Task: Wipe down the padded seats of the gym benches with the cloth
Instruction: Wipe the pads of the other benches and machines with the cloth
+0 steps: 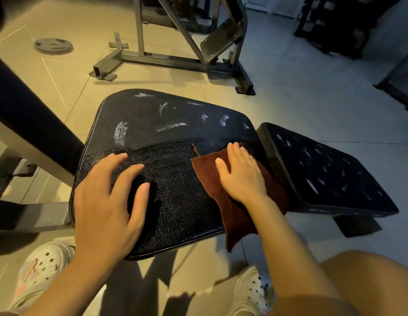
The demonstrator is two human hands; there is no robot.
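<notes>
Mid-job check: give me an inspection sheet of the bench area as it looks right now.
Surface: large black padded seat, white streaks across its far half, near half looks clean.
Job's things: brown cloth lies on the seat's right edge, hanging over the side; second padded seat to the right carries white marks.
Clutter: weight plate on the floor, far left.
Grippers: right hand presses flat on the cloth; left hand rests spread on the seat.
Cables: nothing seen.
Surroundings: tiled floor, metal machine frame beyond the bench.
</notes>
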